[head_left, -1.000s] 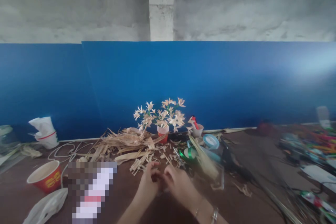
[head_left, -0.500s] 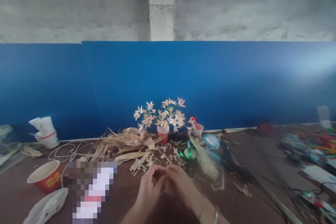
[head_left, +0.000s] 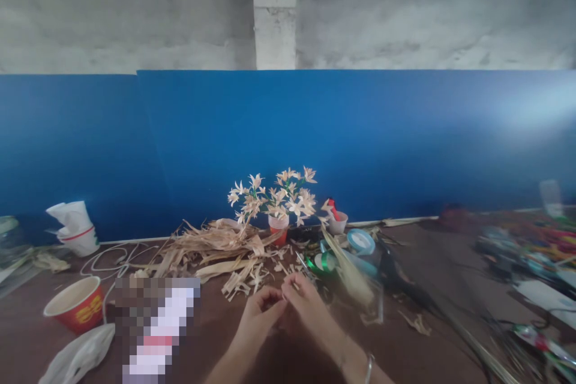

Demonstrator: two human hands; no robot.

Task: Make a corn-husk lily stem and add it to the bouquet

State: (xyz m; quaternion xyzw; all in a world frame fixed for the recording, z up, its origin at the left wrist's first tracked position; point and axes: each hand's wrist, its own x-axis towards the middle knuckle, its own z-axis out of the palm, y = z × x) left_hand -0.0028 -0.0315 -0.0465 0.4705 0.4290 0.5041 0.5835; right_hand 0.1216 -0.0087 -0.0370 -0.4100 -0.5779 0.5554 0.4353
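Note:
My left hand (head_left: pixel 261 315) and my right hand (head_left: pixel 306 305) meet at the fingertips above the front of the brown table (head_left: pixel 216 336). Both are closed in a pinch. Whatever lies between the fingers is too small and too hidden to name. Just beyond them lie short cut strips of dried husk (head_left: pixel 243 279). A larger heap of dried corn husks (head_left: pixel 211 246) spreads behind on the left. Pale husk-coloured flowers (head_left: pixel 279 195) on green stems stand in a red and white cup (head_left: pixel 278 231) behind my hands.
A red paper bowl (head_left: pixel 76 306) and a plastic bag (head_left: pixel 81 354) are at the left. Right of centre sit a blue tape roll (head_left: pixel 360 242), green ribbon (head_left: pixel 324 262) and a white cup (head_left: pixel 338 223). A blue panel (head_left: pixel 216 132) rises behind.
My right hand has lifted slightly and its fingers have shifted against the left fingertips. The whole view has drifted a little; the objects on the table stay in place.

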